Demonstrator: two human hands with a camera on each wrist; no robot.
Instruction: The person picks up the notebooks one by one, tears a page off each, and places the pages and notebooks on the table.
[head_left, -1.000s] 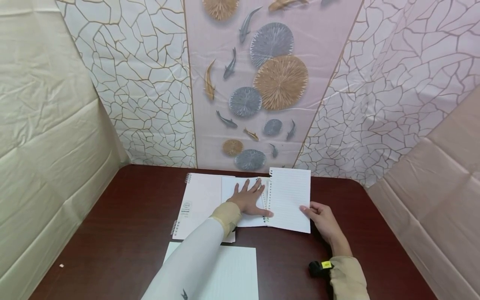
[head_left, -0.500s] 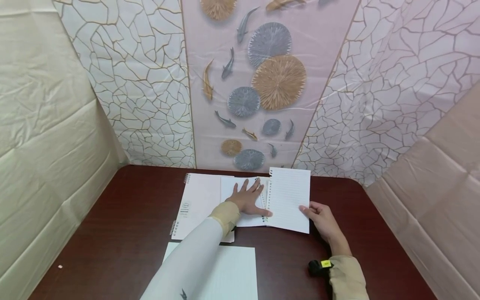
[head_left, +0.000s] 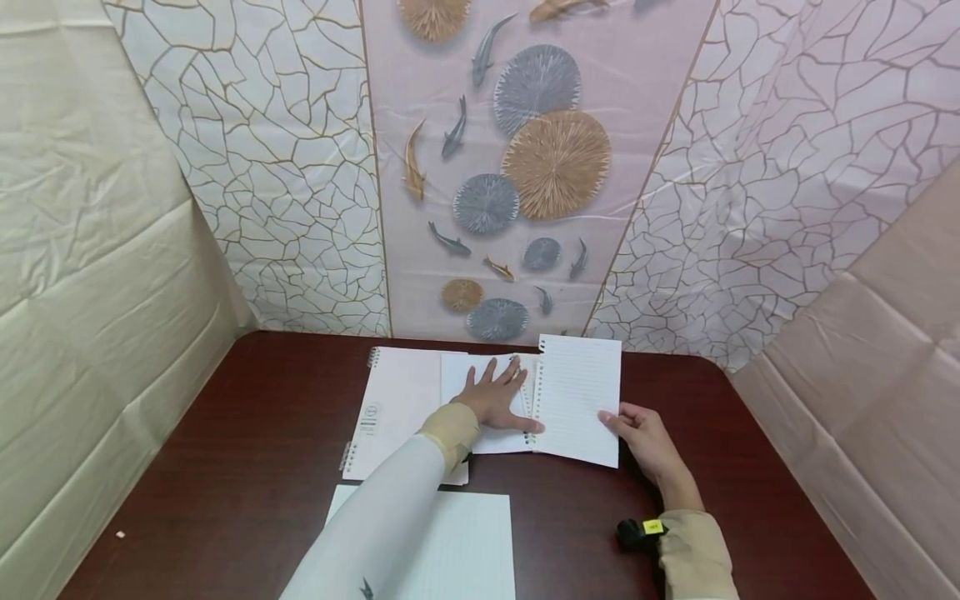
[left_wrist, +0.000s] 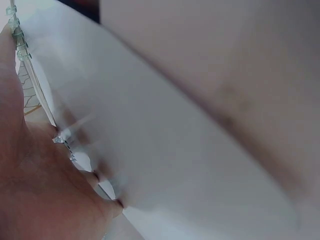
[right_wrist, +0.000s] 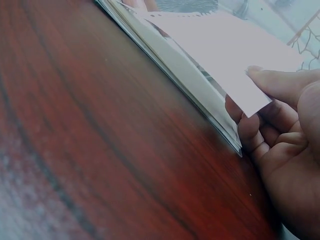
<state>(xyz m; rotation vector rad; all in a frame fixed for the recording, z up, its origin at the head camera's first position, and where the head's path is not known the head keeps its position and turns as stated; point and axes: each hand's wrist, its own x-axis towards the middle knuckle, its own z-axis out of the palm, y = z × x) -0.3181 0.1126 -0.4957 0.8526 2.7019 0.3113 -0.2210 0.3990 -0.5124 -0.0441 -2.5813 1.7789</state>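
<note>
My left hand [head_left: 491, 402] lies with spread fingers on the left page [head_left: 457, 379] of an open loose-leaf notebook, its thumb reaching to the ring binding [head_left: 531, 392]. The left wrist view shows the palm close to a white page [left_wrist: 150, 130] and the rings [left_wrist: 22, 47]. At the notebook's right side, my right hand [head_left: 648, 440] pinches the outer edge of a lined sheet [head_left: 577, 400] between thumb and fingers. In the right wrist view this sheet [right_wrist: 225, 55] is raised above the pages beneath [right_wrist: 185, 85], and punched holes run along its far edge.
A pale pink spiral notebook [head_left: 405, 383] lies partly under the open one. Nearer, a lined sheet or pad [head_left: 476, 542] is partly covered by the left sleeve. A black device [head_left: 633, 537] with a yellow tag sits at the right cuff. Patterned cloth hangs behind the dark red table [head_left: 247, 433].
</note>
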